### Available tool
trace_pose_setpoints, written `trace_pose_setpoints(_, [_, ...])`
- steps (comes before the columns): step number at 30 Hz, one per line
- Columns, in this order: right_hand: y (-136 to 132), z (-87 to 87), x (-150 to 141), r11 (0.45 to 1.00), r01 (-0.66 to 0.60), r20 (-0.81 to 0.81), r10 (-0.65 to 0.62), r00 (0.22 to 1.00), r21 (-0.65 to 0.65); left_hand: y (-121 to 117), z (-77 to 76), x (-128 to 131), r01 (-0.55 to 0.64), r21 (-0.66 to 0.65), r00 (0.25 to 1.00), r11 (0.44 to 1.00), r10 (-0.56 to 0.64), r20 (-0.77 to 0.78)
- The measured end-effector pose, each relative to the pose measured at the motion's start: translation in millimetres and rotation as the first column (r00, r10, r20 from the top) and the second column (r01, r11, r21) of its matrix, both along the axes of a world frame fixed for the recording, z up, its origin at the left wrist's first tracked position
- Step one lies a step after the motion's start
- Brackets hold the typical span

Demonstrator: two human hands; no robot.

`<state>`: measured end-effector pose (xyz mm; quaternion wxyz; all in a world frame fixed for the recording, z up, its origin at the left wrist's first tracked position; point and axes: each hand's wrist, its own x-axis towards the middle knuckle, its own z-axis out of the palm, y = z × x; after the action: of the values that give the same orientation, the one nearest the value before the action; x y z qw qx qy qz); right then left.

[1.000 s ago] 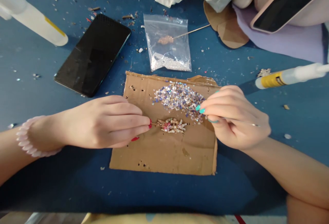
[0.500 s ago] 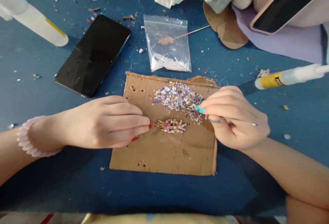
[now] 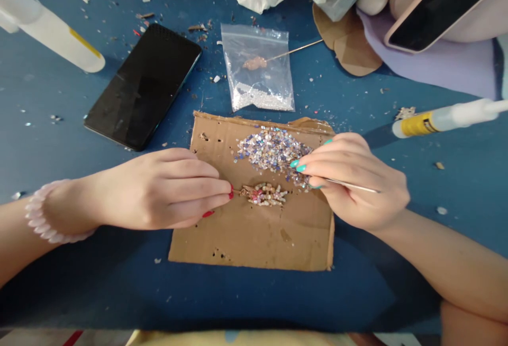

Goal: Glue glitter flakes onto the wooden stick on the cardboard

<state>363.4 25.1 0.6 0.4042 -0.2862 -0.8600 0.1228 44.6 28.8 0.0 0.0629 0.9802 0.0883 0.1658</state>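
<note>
With the left hand [image 3: 166, 190] pinching the beaded piece [image 3: 265, 194] flat on the cardboard [image 3: 254, 240], the right hand [image 3: 353, 187], gripping a thin pick [image 3: 349, 186], should probably lift one chip [image 3: 273, 151] cleanly.

Soft, even light fell from above on the blue table [image 3: 357, 124]. A broad shadow darkened its near edge, and faint ones lay under the forearms. The black phone [image 3: 145, 85] showed dull glare. Far corners bowed and blurred slightly.
</note>
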Motion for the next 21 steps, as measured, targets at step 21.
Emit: trace_pose_setpoints(21, [0.5,-0.6,1.2,1.000,0.000,-0.031,0.000,1.000,-0.015,0.3,-1.1,0.0,0.011,-0.004,1.000,1.000,-0.011,-0.002])
